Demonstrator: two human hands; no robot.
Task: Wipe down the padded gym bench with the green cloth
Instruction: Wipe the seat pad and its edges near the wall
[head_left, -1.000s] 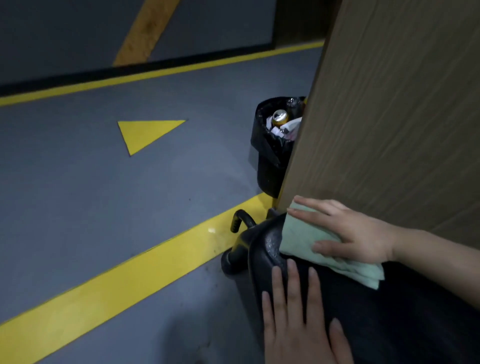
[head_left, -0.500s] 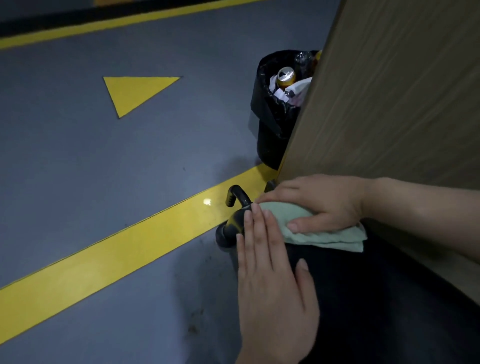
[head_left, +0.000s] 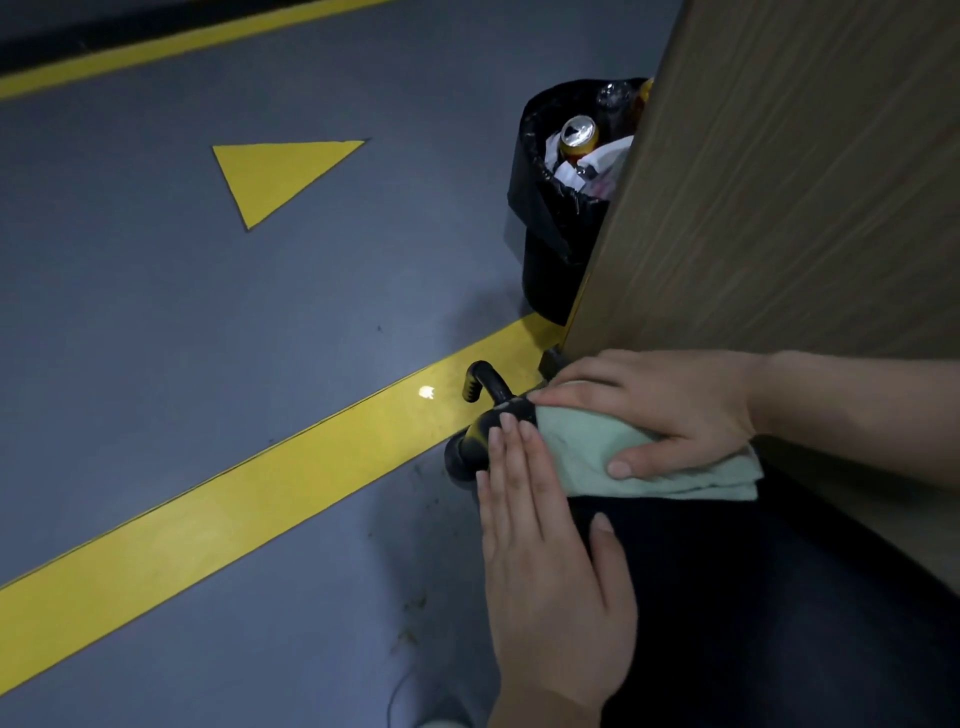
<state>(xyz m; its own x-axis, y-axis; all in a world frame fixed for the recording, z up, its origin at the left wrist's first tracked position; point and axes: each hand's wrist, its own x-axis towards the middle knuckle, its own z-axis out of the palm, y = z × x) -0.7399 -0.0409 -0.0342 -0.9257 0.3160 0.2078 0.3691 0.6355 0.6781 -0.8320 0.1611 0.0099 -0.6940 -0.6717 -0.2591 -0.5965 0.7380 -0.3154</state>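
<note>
The right hand (head_left: 670, 410) grips the green cloth (head_left: 597, 457) (thumb below it) at the bench (head_left: 727, 597) end; the left hand (head_left: 550, 561) lies flat beside it.

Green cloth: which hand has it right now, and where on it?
The right hand holds the green cloth over its bunched far end, thumb curled on the near side. The left hand lies flat on the bench, holding nothing.

You are looking down at a grey floor (head_left: 156, 338) crossed by a yellow stripe (head_left: 208, 519), with a yellow triangle (head_left: 275, 176) lying farther off. On your right a wooden panel (head_left: 805, 182) is hiding part of a black bin (head_left: 550, 249) holding a can (head_left: 577, 136).
</note>
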